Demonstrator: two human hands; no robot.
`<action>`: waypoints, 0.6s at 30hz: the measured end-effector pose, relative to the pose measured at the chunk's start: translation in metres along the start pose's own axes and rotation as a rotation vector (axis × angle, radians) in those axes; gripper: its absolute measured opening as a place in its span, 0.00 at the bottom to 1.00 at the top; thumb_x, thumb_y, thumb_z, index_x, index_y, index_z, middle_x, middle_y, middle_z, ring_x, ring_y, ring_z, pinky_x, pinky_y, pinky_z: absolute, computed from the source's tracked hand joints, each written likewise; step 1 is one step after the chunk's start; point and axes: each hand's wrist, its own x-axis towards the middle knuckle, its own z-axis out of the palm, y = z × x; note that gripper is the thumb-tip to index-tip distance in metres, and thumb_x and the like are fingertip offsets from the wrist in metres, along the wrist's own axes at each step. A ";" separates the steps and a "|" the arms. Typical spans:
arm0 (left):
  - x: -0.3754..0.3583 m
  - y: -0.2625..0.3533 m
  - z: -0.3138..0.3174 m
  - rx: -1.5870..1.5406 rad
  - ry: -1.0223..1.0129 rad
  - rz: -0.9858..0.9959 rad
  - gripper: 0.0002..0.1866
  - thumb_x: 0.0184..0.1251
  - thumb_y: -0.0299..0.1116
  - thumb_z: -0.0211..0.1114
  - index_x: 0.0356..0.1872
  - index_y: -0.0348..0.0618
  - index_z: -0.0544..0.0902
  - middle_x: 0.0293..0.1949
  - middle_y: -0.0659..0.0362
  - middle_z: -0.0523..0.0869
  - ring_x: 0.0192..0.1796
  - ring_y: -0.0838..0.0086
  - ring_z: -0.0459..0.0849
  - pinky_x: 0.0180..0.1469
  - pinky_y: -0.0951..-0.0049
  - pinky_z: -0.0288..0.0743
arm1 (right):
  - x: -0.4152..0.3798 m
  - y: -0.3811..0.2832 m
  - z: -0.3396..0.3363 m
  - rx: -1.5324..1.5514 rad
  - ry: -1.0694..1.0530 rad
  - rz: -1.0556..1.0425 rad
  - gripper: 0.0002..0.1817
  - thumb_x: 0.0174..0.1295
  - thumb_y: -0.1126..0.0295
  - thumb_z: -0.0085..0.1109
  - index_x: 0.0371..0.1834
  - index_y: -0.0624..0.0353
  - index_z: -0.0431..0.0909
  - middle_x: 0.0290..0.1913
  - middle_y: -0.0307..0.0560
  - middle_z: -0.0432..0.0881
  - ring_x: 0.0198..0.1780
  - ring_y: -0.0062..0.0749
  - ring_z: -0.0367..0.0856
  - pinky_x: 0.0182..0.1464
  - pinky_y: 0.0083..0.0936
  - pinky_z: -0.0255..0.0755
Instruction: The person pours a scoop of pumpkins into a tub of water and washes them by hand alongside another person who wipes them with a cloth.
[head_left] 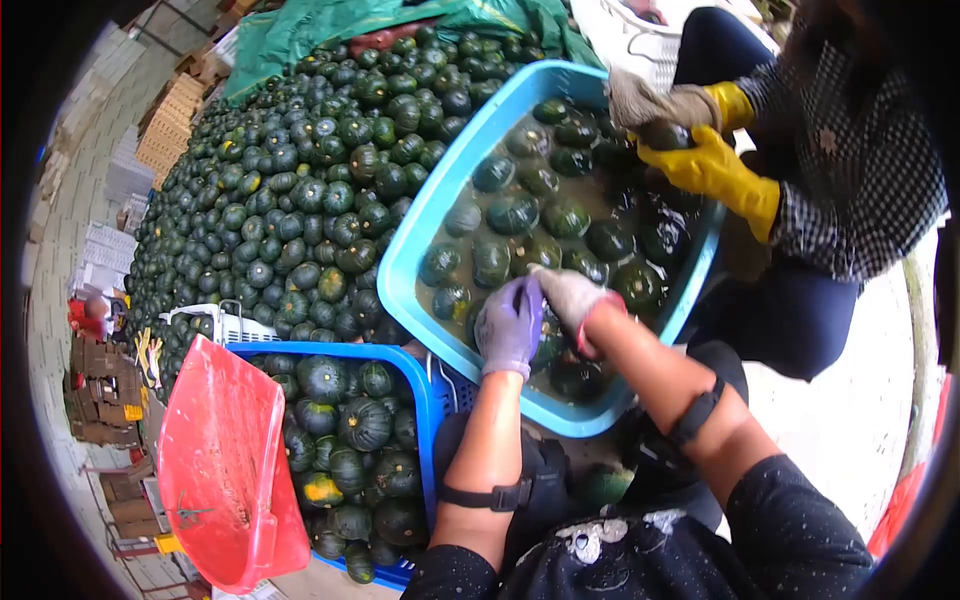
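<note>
Near: both hands over the near end of the light blue tub [420, 230]. Left hand [508, 325] and right hand [572, 300], both gloved, are clenched together on one dark squash [548, 345] at the waterline; squash sits between and just under the palms, left hand slightly nearer. Long axis can't tell, mostly hidden. Far: co-worker's yellow gloves [712, 170] hold another squash.

We wear a purple-grey glove on our left hand [508, 325] and a pale grey glove with a red cuff on our right hand [575, 300]. A black strap circles each forearm, the left one near the elbow and the right one at mid-forearm. Our dark sleeves are speckled with tiny white dots and end above the elbows, and the top's front carries a white print.
</note>
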 end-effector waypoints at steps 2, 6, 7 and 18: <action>-0.003 0.015 -0.007 -0.164 -0.185 -0.035 0.20 0.69 0.46 0.63 0.46 0.37 0.86 0.40 0.55 0.89 0.42 0.75 0.85 0.50 0.72 0.76 | -0.004 -0.008 -0.018 0.650 -0.248 0.422 0.16 0.66 0.57 0.49 0.37 0.57 0.80 0.32 0.49 0.86 0.32 0.40 0.86 0.36 0.35 0.78; 0.014 -0.018 0.003 -0.977 -0.239 -0.515 0.22 0.69 0.48 0.64 0.47 0.36 0.85 0.39 0.60 0.87 0.37 0.77 0.83 0.48 0.75 0.76 | -0.005 0.017 0.015 1.385 -0.202 0.302 0.14 0.67 0.54 0.51 0.33 0.51 0.77 0.32 0.41 0.82 0.31 0.30 0.82 0.37 0.29 0.78; 0.013 -0.016 0.005 -1.063 -0.185 -0.550 0.23 0.70 0.49 0.63 0.48 0.36 0.84 0.40 0.60 0.87 0.38 0.77 0.83 0.49 0.75 0.76 | -0.009 0.015 0.018 1.415 -0.195 0.282 0.17 0.68 0.50 0.51 0.40 0.52 0.79 0.38 0.44 0.83 0.39 0.31 0.83 0.43 0.31 0.78; -0.002 -0.002 0.006 -0.946 -0.205 -0.212 0.26 0.69 0.48 0.62 0.61 0.41 0.76 0.57 0.54 0.80 0.60 0.69 0.77 0.64 0.66 0.70 | 0.025 0.028 0.000 0.908 -0.058 0.227 0.22 0.66 0.59 0.47 0.54 0.63 0.79 0.53 0.56 0.81 0.54 0.36 0.77 0.60 0.29 0.67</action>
